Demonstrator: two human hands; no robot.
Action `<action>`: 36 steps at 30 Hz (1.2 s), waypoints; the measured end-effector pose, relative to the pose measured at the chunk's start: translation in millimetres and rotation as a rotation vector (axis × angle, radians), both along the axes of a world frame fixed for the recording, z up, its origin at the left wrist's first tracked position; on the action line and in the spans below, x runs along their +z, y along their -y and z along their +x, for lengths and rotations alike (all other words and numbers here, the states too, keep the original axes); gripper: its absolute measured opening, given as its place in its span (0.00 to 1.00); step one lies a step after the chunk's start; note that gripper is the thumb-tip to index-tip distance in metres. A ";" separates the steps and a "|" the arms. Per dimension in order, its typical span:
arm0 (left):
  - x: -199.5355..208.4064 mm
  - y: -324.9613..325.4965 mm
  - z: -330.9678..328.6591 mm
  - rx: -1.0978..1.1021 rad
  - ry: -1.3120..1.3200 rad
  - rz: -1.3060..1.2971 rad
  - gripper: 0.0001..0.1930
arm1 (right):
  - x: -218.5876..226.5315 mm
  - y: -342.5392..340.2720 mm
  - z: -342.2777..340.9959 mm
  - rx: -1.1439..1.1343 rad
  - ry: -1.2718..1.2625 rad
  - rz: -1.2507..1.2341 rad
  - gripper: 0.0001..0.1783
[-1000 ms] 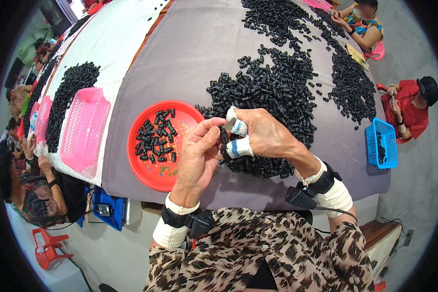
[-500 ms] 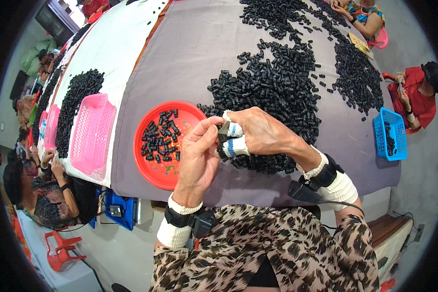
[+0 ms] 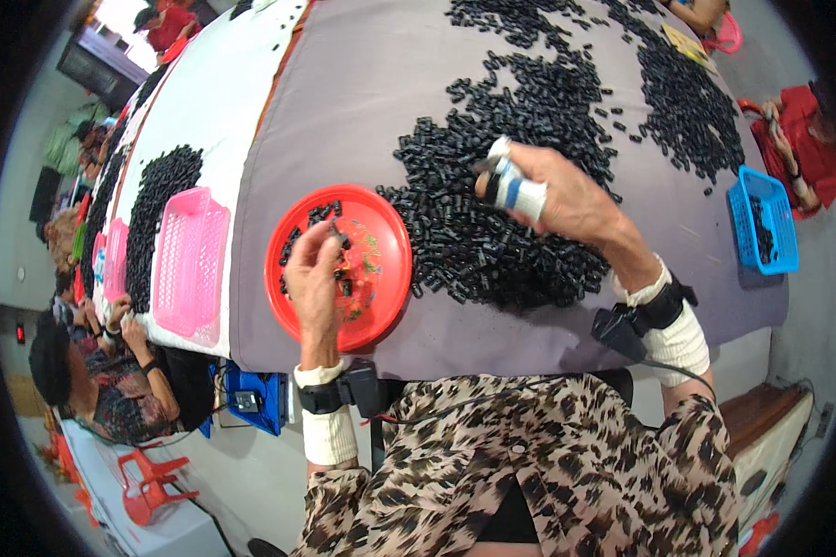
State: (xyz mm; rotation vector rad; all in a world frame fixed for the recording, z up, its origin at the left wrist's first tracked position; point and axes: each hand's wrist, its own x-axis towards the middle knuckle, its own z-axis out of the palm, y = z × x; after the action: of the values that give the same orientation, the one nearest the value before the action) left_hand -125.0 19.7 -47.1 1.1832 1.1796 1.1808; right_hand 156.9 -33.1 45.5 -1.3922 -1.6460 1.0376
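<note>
left hand (image 3: 312, 274) hovers over a red tray (image 3: 385, 278) of black pieces (image 3: 323, 210), its grip unclear; right hand (image 3: 571, 195), clenched around a small greyish tool (image 3: 485, 166), could drop it into the black heap (image 3: 529, 255) on the counter (image 3: 344, 111) if that grip slackens.

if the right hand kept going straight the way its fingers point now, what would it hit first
Probably the heap of small black parts, which lies beneath and just ahead of the right hand's taped fingertips, though its height above the heap is unclear.
</note>
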 end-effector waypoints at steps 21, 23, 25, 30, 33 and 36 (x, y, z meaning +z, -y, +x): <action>-33.7 -2.3 173.2 -0.507 -0.901 0.641 0.11 | -30.6 39.3 59.6 -0.258 0.009 -0.143 0.13; -36.8 -2.9 177.4 -0.550 -0.976 0.627 0.10 | -29.1 41.1 59.7 -0.278 -0.037 -0.153 0.13; -33.7 -2.3 180.4 -0.528 -0.957 0.606 0.10 | -29.9 40.7 58.7 -0.267 -0.029 -0.161 0.12; -34.6 -3.0 184.5 -0.523 -0.994 0.631 0.10 | -30.8 43.3 55.4 -0.230 -0.023 -0.158 0.12; -32.7 -5.6 174.3 -0.527 -0.867 0.547 0.09 | -28.2 43.8 54.3 -0.252 -0.014 -0.209 0.11; -4.6 0.8 158.9 -0.550 -0.554 0.288 0.09 | -29.7 43.5 60.1 -0.219 -0.030 -0.150 0.12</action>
State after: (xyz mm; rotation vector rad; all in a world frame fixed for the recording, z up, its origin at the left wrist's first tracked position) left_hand 33.9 18.9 -51.6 1.9885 0.9822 0.6247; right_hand 217.1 -76.6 15.9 -1.6058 -1.3815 1.0648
